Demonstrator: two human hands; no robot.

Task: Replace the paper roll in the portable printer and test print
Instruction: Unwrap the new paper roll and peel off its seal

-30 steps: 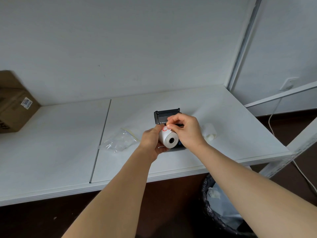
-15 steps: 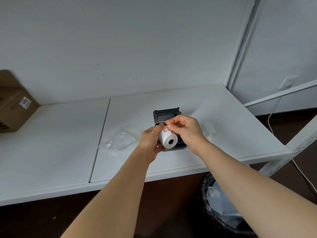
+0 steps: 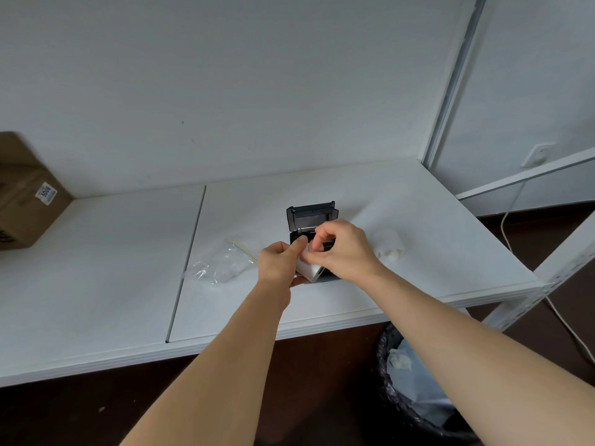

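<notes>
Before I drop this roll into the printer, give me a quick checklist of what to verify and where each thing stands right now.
1. Printer lid open: ok, it stands upright behind the bay.
2. Roll held firmly: ok, left hand grips it and right hand pinches at its top.
3. Seal sticker peeled off: cannot tell, fingers hide it.
4. Bay empty of old roll: cannot tell, hands cover it.
5. Paper end facing the exit slot: cannot tell.
6. Table near the printer uncluttered: ok, the bag lies apart to the left.
</notes>
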